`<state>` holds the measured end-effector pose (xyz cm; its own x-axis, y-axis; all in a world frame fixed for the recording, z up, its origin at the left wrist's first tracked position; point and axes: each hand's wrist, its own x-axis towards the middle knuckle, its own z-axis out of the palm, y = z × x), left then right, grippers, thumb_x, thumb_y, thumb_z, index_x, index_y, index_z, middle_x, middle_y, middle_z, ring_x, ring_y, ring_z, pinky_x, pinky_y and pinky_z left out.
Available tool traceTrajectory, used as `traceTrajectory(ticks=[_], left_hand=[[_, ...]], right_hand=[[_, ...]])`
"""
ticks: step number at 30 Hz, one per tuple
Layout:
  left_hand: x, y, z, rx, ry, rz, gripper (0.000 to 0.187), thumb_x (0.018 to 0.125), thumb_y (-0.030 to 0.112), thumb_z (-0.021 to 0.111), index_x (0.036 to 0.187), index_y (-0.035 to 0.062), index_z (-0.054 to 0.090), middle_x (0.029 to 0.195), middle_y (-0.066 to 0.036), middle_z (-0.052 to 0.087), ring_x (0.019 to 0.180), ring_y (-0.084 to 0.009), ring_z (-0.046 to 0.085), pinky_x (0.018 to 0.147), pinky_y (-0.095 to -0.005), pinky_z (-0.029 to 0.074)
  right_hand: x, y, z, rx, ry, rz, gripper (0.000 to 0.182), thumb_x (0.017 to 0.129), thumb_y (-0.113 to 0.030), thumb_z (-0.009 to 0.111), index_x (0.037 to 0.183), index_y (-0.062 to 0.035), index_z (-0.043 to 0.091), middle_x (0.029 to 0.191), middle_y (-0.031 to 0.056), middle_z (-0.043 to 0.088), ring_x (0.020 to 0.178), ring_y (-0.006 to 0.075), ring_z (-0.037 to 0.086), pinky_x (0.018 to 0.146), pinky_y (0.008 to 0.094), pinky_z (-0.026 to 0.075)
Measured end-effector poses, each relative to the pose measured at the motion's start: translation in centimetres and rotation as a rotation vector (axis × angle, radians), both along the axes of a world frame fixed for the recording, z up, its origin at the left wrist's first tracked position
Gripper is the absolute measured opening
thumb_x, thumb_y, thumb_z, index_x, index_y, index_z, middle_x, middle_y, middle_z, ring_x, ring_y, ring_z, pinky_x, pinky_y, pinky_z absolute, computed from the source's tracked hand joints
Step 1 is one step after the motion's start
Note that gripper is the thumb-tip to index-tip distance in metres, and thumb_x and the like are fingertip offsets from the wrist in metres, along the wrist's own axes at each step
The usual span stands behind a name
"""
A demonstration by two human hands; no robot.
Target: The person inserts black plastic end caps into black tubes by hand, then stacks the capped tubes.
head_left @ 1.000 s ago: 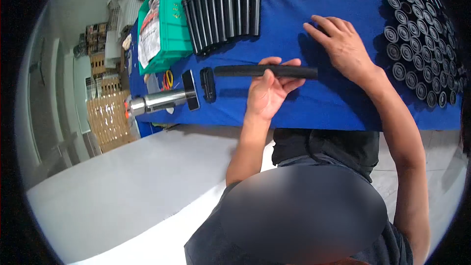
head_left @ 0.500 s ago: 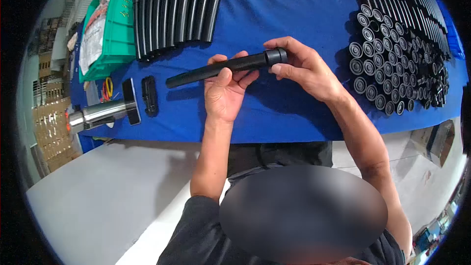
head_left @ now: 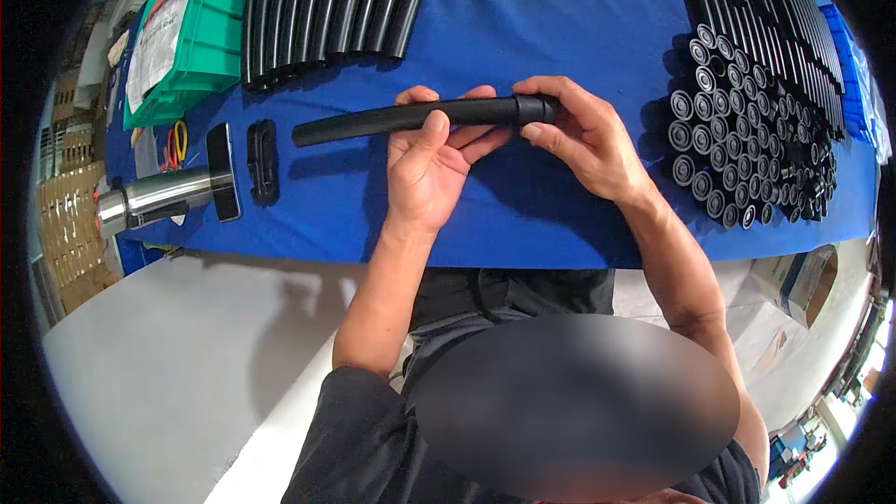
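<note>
With the left hand (head_left: 431, 163) gripping the black tube (head_left: 373, 119) and the right hand (head_left: 581, 135) pinching its end cap (head_left: 534, 109), a skewed push could jam the cap crooked.

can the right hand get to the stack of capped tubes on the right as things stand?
Probably yes: right hand grips the end cap of the black tube, and only bare blue cloth separates it from the stack.

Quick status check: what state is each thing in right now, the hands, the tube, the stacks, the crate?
Left hand: closed around the black tube's middle.
Right hand: gripping the end cap.
Black tube: held level above the blue cloth.
End cap: sitting on the tube's right end.
Tube row: lying side by side.
Capped stack: piled, ends facing out.
Green crate: open, holding bags.
</note>
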<state>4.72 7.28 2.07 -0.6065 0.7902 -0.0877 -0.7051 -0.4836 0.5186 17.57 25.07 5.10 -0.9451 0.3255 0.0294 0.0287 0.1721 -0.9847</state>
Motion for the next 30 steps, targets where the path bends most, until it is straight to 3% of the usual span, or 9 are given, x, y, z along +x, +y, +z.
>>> traceTrajectory(ticks=[3, 6, 12, 18, 21, 24, 25, 28, 30], left_hand=[[0.2, 0.2, 0.0, -0.018, 0.054, 0.008, 0.021, 0.102, 0.014, 0.059, 0.122, 0.018, 0.053, 0.13, -0.03, 0.061, 0.118, -0.0429, 0.065, 0.102, -0.0615, 0.053], [0.0, 0.0, -0.4, 0.011, 0.049, -0.021, 0.019, 0.104, 0.019, 0.056, 0.123, 0.0184, 0.058, 0.134, -0.029, 0.06, 0.122, -0.0452, 0.061, 0.106, -0.0654, 0.047], [-0.1, 0.0, -0.4, -0.013, 0.055, -0.014, 0.019, 0.103, 0.019, 0.057, 0.123, 0.0183, 0.057, 0.131, -0.03, 0.061, 0.118, -0.0446, 0.064, 0.105, -0.0635, 0.049], [-0.1, 0.2, -0.1, -0.012, 0.046, 0.003, 0.02, 0.103, 0.019, 0.058, 0.123, 0.0155, 0.057, 0.129, -0.03, 0.062, 0.12, -0.0424, 0.064, 0.105, -0.0615, 0.05], [0.2, 0.5, -0.3, -0.052, 0.102, 0.018, 0.022, 0.1, 0.016, 0.063, 0.121, 0.0131, 0.056, 0.127, -0.026, 0.064, 0.116, -0.0374, 0.067, 0.101, -0.0537, 0.056], [0.3, 0.3, 0.0, -0.099, 0.095, 0.019, 0.022, 0.098, 0.014, 0.066, 0.119, 0.012, 0.058, 0.125, -0.022, 0.066, 0.115, -0.0328, 0.067, 0.098, -0.0486, 0.059], [0.3, 0.3, 0.0, -0.097, 0.091, 0.021, 0.023, 0.098, 0.013, 0.067, 0.119, 0.0116, 0.058, 0.125, -0.021, 0.066, 0.115, -0.0319, 0.067, 0.097, -0.0471, 0.06], [-0.1, 0.2, -0.3, -0.091, 0.089, 0.033, 0.025, 0.095, 0.012, 0.07, 0.117, 0.0104, 0.059, 0.124, -0.018, 0.067, 0.115, -0.0292, 0.067, 0.095, -0.0425, 0.061], [0.1, 0.2, -0.8, -0.075, 0.104, 0.038, 0.027, 0.096, 0.013, 0.069, 0.12, 0.0091, 0.059, 0.125, -0.021, 0.066, 0.118, -0.0319, 0.065, 0.095, -0.0436, 0.062]], right_hand=[[-0.2, 0.0, 0.1, 0.182, 0.087, -0.006, 0.037, 0.094, -0.014, 0.07, 0.127, -0.0009, 0.06, 0.095, 0.0083, 0.062, 0.078, 0.0146, 0.057, 0.071, 0.0304, 0.049], [-0.1, -0.2, 0.2, 0.09, 0.043, -0.013, 0.038, 0.094, -0.014, 0.07, 0.128, -0.0009, 0.06, 0.098, 0.0105, 0.064, 0.08, 0.0175, 0.058, 0.072, 0.0325, 0.05], [-0.1, -0.4, 0.1, 0.212, 0.113, -0.018, 0.037, 0.094, -0.014, 0.07, 0.127, -0.0007, 0.061, 0.102, 0.012, 0.065, 0.083, 0.0196, 0.062, 0.074, 0.0329, 0.051], [-0.1, 0.1, 0.4, 0.001, 0.023, -0.016, 0.042, 0.089, -0.016, 0.075, 0.126, -0.0011, 0.063, 0.103, 0.0129, 0.067, 0.091, 0.0243, 0.066, 0.077, 0.0356, 0.053], [-0.5, 0.5, -0.5, 0.242, 0.195, -0.011, 0.043, 0.085, -0.017, 0.079, 0.123, -0.0016, 0.065, 0.101, 0.0124, 0.068, 0.09, 0.0243, 0.067, 0.076, 0.0361, 0.053], [-0.5, 0.8, -0.6, 0.301, 0.199, 0.029, 0.042, 0.083, -0.018, 0.08, 0.12, -0.0023, 0.066, 0.098, 0.0124, 0.068, 0.088, 0.0239, 0.067, 0.075, 0.0362, 0.053], [-0.2, 0.7, 0.6, 0.259, 0.082, 0.014, 0.043, 0.084, -0.019, 0.081, 0.121, -0.0025, 0.067, 0.099, 0.0109, 0.069, 0.088, 0.0188, 0.065, 0.078, 0.0325, 0.051], [-0.4, 0.5, 0.0, 0.178, 0.101, -0.02, 0.042, 0.082, -0.02, 0.081, 0.118, -0.0034, 0.067, 0.095, 0.0135, 0.068, 0.084, 0.0281, 0.066, 0.074, 0.0379, 0.052], [-0.5, 0.4, 0.1, 0.197, 0.1, -0.017, 0.039, 0.083, -0.019, 0.08, 0.116, -0.0029, 0.066, 0.095, 0.0136, 0.068, 0.083, 0.0286, 0.066, 0.073, 0.0382, 0.052]])
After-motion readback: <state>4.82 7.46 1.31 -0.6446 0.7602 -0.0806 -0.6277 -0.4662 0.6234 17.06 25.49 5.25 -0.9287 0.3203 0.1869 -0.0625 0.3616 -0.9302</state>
